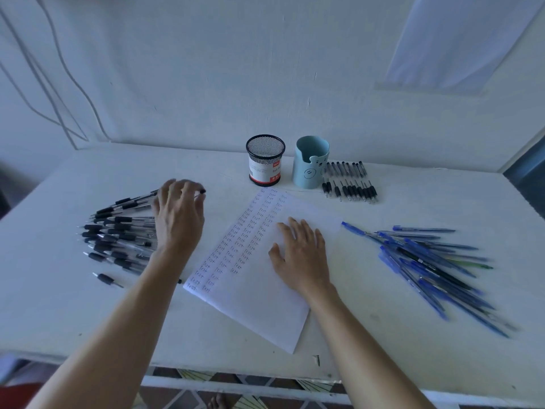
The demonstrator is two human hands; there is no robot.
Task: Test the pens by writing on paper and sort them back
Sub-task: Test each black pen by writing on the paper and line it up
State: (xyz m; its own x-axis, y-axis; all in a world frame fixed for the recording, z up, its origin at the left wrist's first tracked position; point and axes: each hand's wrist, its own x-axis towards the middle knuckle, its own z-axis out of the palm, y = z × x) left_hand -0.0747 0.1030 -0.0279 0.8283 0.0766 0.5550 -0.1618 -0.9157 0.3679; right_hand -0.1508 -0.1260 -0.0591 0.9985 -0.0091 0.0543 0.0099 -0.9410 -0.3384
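Pressing flat on the paper, the right hand lies palm down with its fingers straight and a little spread, holding nothing. The paper sits tilted near the middle of the table. Its left part is filled with columns of the handwritten word "Test", and the rest is blank.

The left hand hangs above the right edge of the black pens, its fingers curled. It is blurred, but it seems to pinch a pen whose dark end pokes out past the fingertips, towards the mesh cup.

The black pens lie fanned out in a heap on the left of the table, just beside the paper. One stray pen rests apart from them, nearer the front edge. The blue pens lie in a loose heap on the right, the nearest one touching or almost touching the paper's right corner; a few dark ones and a green one are mixed in.

At the back stand the mesh cup, with a white and red label, and just right of it a bear cup in pale blue. Neither shows any pens inside. Close beside the bear cup's right side lie sorted pens with black grips, laid side by side in two neat rows.
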